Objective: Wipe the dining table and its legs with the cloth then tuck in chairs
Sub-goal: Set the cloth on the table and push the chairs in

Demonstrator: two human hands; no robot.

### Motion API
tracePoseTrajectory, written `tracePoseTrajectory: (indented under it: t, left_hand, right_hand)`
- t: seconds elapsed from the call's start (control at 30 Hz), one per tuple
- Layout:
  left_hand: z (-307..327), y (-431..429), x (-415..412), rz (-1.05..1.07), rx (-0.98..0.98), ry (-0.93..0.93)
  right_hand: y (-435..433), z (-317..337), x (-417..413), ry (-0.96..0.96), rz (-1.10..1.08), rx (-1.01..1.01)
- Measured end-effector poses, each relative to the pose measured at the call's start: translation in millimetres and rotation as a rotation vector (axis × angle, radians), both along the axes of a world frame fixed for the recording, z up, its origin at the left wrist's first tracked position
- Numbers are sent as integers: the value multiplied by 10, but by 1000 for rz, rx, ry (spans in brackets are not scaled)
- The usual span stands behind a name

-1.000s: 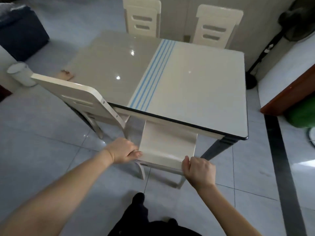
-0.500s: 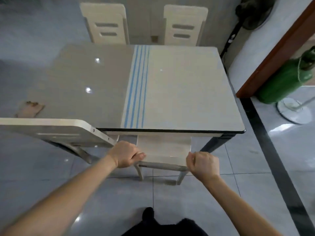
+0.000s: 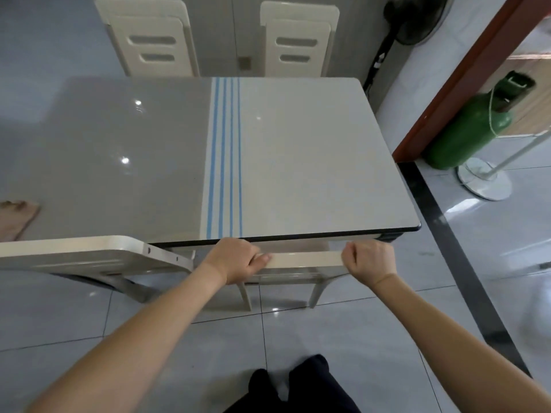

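The glossy dining table [image 3: 313,162], beige and grey with blue stripes down the middle, fills the centre. A cream chair [image 3: 304,260] stands at its near edge, mostly pushed under the top, only the top of its backrest and two legs showing. My left hand [image 3: 235,259] grips the left end of that backrest. My right hand [image 3: 368,260] is closed on the right end. A cloth [image 3: 16,217] lies at the table's far left edge.
Another cream chair [image 3: 89,254] stands angled at the near left, its backrest beside my left arm. Two chairs [image 3: 149,40] [image 3: 298,43] are at the far side. A green gas cylinder [image 3: 468,129], a white fan base [image 3: 483,181] and a black fan [image 3: 414,19] stand right.
The chair in my hands has slid further under the table; its seat is now hidden. My view has swung to face the table edge squarely.
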State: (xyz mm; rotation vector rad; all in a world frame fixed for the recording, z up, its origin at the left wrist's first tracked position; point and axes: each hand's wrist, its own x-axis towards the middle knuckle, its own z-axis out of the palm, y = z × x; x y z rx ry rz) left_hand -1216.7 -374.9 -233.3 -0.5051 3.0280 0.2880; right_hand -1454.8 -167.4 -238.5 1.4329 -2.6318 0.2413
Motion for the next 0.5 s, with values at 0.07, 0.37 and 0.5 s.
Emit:
tracePoseTrajectory:
  t: [0.07,0.37,0.5]
  left_hand:
    - [26,-33,-103,11,-8,-19]
    - [14,-122,-430,48,-11,-69]
    - [28,-130,-501,57,13,-72]
  right_hand:
    - [-67,31,-113,-5,4,5]
    - [-214,57,-451,-28,14,30]
    - [-232,72,-547,-50,53,30]
